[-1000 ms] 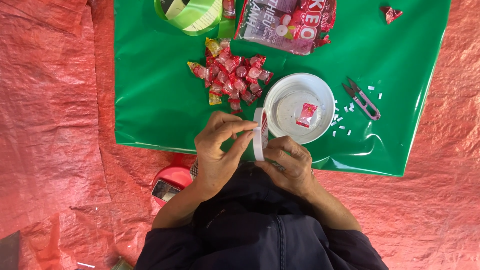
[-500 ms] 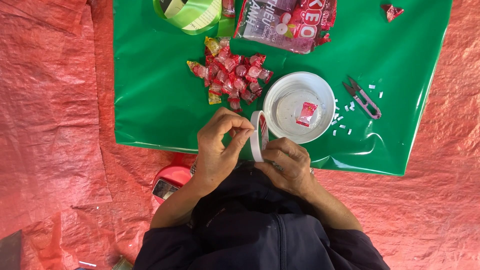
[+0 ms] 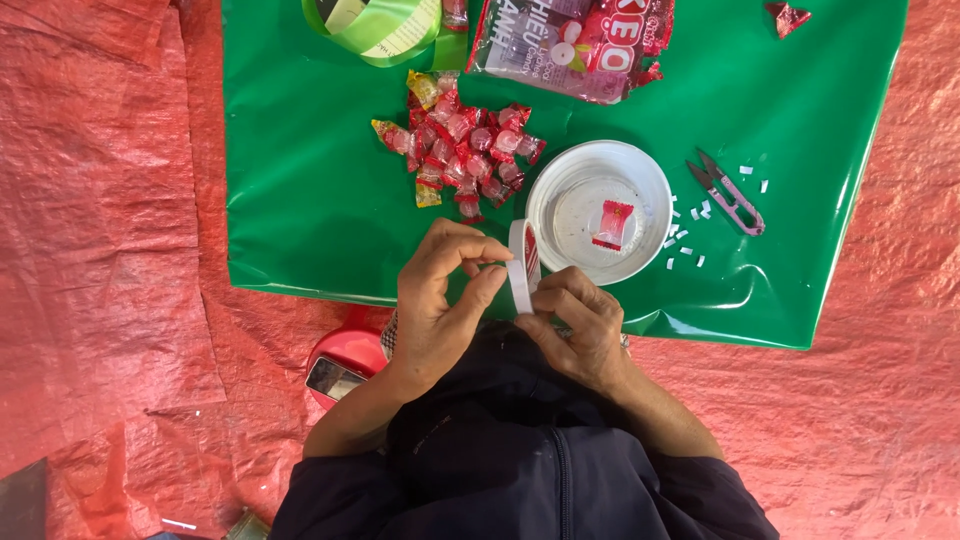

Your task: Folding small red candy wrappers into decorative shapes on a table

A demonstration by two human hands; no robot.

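Currently both hands are on a white tape roll (image 3: 522, 266), held on edge above the near border of the green sheet (image 3: 300, 180). The roll is seen nearly edge-on: a narrow band whose long axis runs away from the person toward the bowl (image 3: 598, 210), with its open hole facing left-right. It sits just left of the bowl, touching or nearly so; hard to tell at this angle.

Right hand (image 3: 580, 330): fingers curled shut around the roll's near lower rim, pinching it. Left hand (image 3: 440, 300): thumb and fingertips closed together at the roll's left face, probably picking at the tape end, but the tape end itself is too small to see.

Materials:
- Sheet: glossy green plastic, smooth, wrinkled at the near edge, lying on a coarse red woven tarp (image 3: 110, 250).
- Bowl: round, white, shiny, with one red-wrapped candy (image 3: 612, 224) in it.
- Candy pile (image 3: 460, 145): crinkly red and yellow wrappers, just beyond the hands.
- Snips (image 3: 728, 195): small, pink-handled, to the right of the bowl, tips pointing up-left, white paper bits around them.
- Candy bag (image 3: 570, 40): printed plastic, at the far edge.
- Ribbon loop (image 3: 380, 25): light green, beside the bag.
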